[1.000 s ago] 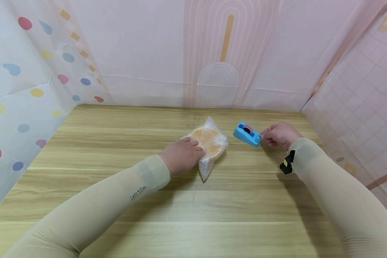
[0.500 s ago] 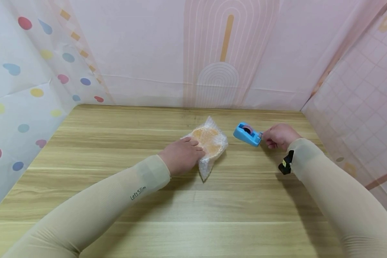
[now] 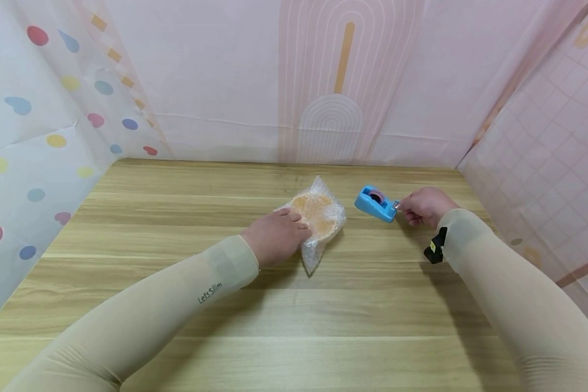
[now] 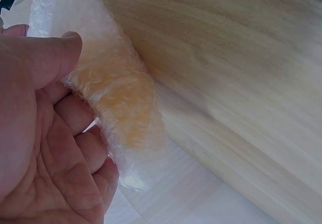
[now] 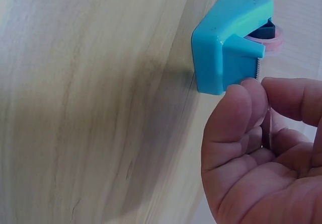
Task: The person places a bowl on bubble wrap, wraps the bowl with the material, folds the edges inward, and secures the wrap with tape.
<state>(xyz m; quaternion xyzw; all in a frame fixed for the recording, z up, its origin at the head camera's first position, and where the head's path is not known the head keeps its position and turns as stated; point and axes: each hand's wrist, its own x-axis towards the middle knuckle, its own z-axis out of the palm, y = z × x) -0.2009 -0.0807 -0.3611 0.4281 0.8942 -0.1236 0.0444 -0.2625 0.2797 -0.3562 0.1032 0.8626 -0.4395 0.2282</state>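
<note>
A flat, round orange-patterned thing lies in a bubble wrap package on the table. My left hand holds this package by its left edge, fingers over the top; in the left wrist view the thumb lies against the wrap. To its right stands a blue tape dispenser with a pinkish tape roll. At its toothed cutter, my right hand pinches the end of the tape between thumb and fingertips. Most of the strip is hidden by the fingers.
The wood-grain table ends at a pink patterned backdrop behind. A dotted sheet closes off the left and a pink grid sheet the right. A black wrist camera sits under the right sleeve.
My right hand makes small movements at the cutter end of the dispenser, shifting slightly back and forth. The left hand and the package stay practically where they were.
</note>
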